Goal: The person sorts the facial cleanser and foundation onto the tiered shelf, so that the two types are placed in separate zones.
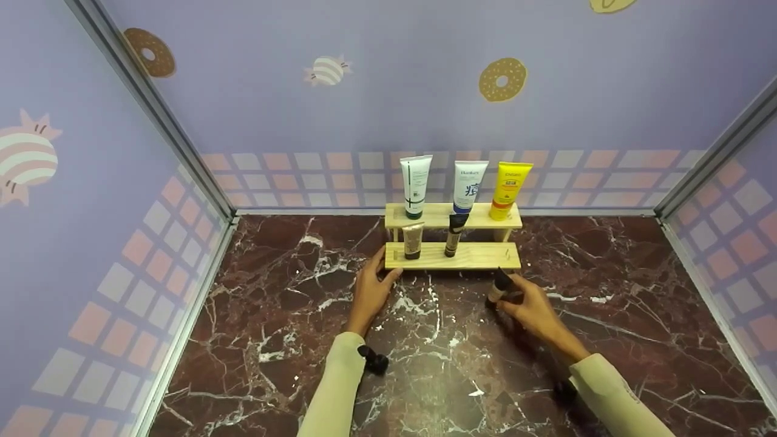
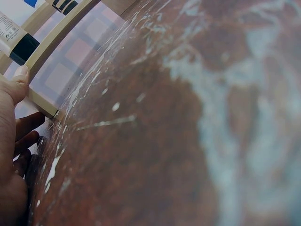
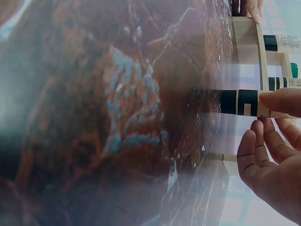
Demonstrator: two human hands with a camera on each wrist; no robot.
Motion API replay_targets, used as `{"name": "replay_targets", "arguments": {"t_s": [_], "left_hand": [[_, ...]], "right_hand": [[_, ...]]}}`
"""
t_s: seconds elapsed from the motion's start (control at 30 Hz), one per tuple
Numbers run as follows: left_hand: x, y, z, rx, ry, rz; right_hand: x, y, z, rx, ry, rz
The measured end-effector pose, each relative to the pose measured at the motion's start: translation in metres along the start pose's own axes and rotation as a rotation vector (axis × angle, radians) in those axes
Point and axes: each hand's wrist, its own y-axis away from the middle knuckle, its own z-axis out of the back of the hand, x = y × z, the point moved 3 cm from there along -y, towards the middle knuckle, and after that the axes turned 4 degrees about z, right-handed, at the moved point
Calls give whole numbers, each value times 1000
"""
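My left hand holds the left end of a two-tier wooden rack; in the left wrist view its thumb rests on the lower board's front edge. My right hand pinches a small beige and black tube between thumb and fingers. That tube is cap down, just in front of the rack's right end; whether its cap touches the tabletop I cannot tell. A beige tube and a slim dark tube stand on the lower board.
On the upper board stand a white tube with a green cap, a white and blue tube and a yellow tube. The marbled dark red tabletop meets patterned purple walls behind and at both sides.
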Motion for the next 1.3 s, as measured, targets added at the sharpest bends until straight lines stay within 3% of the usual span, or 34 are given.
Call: {"name": "replay_targets", "arguments": {"t_s": [0.47, 0.63, 1.3], "left_hand": [[1, -3, -2, 24, 62, 5], [1, -1, -2, 6, 4, 16], [1, 0, -1, -18, -18, -20]], "right_hand": [[-4, -3, 4, 23, 33, 8], [-4, -4, 2, 41, 9, 29], [10, -9, 11, -162, -5, -28]]}}
